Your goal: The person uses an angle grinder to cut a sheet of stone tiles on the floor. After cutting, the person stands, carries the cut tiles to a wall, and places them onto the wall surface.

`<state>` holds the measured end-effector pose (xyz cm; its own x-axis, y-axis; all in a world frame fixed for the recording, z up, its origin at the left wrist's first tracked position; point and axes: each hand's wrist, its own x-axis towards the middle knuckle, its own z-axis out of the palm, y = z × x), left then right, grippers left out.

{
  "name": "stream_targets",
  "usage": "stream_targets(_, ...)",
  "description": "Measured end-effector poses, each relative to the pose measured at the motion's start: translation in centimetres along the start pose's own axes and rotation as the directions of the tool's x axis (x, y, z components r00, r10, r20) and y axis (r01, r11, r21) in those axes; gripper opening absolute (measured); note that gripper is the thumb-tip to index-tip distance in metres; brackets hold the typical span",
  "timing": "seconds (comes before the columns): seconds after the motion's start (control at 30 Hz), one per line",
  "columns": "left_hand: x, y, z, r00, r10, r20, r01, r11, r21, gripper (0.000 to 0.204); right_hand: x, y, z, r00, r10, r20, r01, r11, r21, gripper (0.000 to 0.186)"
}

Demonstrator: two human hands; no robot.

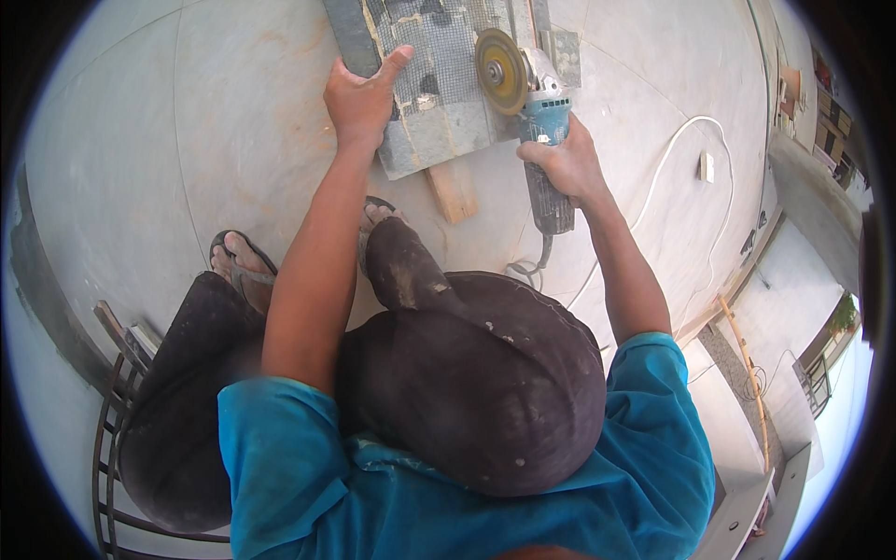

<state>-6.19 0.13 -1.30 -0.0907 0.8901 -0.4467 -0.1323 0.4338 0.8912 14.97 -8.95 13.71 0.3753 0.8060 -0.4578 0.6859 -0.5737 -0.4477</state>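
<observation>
My right hand (565, 161) is closed around the blue and black body of an angle grinder (546, 121). Its yellowish disc (502, 73) stands on edge over the right part of a grey stone slab (429, 140). Mesh and pale streaks cover much of the slab's upper face. On the slab's left side, my left hand (362, 105) grips the edge, thumb on top and the other fingers partly hidden. A wooden block (453, 191) sticks out from beneath the slab's near end. I cannot tell whether the disc touches the stone.
Below the grinder, its dark cord (539, 266) coils near my knee. A white cable (667, 154) loops across the pale tiled floor (261, 112) at right, near a small white box (707, 167). My sandalled foot (243, 261) is at left, above a dark metal frame (107, 439).
</observation>
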Motion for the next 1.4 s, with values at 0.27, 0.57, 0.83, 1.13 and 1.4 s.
stream_targets(0.27,0.0,-1.6,-0.3,0.998,0.059,-0.029,-0.059,0.998,-0.007,0.067,-0.1,-0.6,0.4,1.000,-0.002,0.005,0.002,0.999,0.038,0.045)
stream_targets(0.57,-0.3,-0.6,-0.9,1.000,-0.024,0.021,0.023,0.998,0.059,0.069,0.6,-1.4,0.5,1.000,-0.019,0.008,0.019,0.999,0.046,0.046)
stream_targets(0.83,-0.1,-1.2,-1.1,0.999,-0.011,0.035,0.010,1.000,0.020,0.068,1.6,-2.1,0.7,1.000,-0.018,-0.002,0.018,0.999,0.035,0.045)
stream_targets(1.13,-0.2,-0.8,-1.6,0.999,-0.024,0.037,0.023,1.000,0.021,0.069,2.2,-2.5,1.0,0.999,-0.033,-0.006,0.033,0.999,0.038,0.043)
stream_targets(1.4,-0.1,-2.3,-1.1,0.996,0.085,-0.010,-0.085,0.995,0.047,0.074,2.5,-3.7,0.9,1.000,-0.022,-0.003,0.022,1.000,0.013,0.044)
